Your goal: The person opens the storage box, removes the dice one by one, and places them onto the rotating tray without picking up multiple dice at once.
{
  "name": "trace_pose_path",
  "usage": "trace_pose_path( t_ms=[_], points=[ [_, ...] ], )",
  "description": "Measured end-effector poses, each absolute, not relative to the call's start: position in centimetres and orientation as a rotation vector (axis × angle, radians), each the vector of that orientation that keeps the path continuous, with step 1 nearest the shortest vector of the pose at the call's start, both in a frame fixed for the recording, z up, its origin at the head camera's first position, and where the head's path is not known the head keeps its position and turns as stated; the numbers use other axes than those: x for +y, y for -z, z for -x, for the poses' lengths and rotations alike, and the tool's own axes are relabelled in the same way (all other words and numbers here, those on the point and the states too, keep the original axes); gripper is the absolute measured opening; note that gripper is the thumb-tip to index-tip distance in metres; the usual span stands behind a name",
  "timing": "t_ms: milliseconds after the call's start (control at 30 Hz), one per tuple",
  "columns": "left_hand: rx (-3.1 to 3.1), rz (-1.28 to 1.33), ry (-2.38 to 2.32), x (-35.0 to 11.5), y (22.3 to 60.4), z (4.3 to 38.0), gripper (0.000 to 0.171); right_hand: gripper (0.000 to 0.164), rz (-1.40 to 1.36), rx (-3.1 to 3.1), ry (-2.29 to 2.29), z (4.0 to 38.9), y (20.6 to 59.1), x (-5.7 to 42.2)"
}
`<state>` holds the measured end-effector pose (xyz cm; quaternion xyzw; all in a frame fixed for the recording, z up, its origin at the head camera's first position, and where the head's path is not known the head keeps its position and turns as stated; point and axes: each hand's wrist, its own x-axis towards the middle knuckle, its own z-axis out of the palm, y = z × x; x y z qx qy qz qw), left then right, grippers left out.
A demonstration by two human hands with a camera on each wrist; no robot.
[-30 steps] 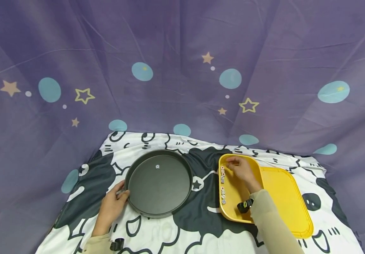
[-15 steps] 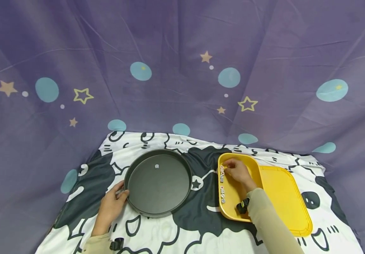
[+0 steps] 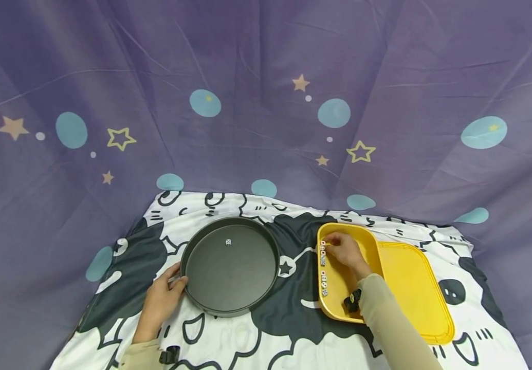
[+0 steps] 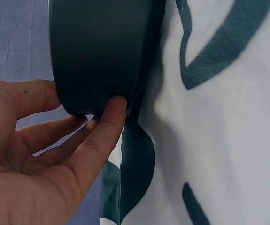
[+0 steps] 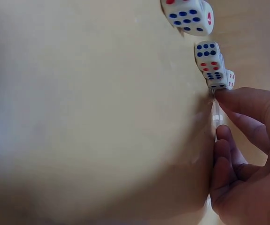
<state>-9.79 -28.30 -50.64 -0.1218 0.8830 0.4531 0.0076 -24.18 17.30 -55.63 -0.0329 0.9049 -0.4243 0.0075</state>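
My left hand (image 3: 164, 298) holds the left edge of a round dark pan (image 3: 233, 272). In the left wrist view, thumb and fingers meet the pan's wall (image 4: 97, 51) from different sides. One small white die (image 3: 228, 242) lies inside the pan, toward the back. My right hand (image 3: 346, 252) reaches into a yellow rectangular tub (image 3: 340, 303). Its fingertips touch the far end of a row of white dice (image 3: 323, 252) along the tub's left side. Whether a die (image 5: 218, 84) is pinched there is hidden by the fingers.
A flat yellow lid (image 3: 416, 293) lies right of the tub, partly beneath its edge. Nearer dice (image 3: 324, 283) form a second short row in the tub. A black-and-white patterned cloth (image 3: 228, 339) covers the table, with a purple curtain (image 3: 266, 103) behind.
My right hand has moved slightly left and down, so its fingertips have come to the end of the dice row. The left hand and the pan have stayed put.
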Motion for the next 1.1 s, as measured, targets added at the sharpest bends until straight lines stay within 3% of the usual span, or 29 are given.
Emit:
trace_pose_path(
  t_ms=[600, 1100],
  points=[
    [2.725, 0.379, -1.481, -28.1, 50.8, 9.8, 0.049, 0.014, 0.053, 2.825, 1.316, 24.0, 54.9, 17.7],
    [2.749, 0.386, -1.454, -28.2, 50.6, 9.8, 0.048, 0.013, 0.230, 2.795, 1.502, 23.7, 50.8, 17.1]
  ],
)
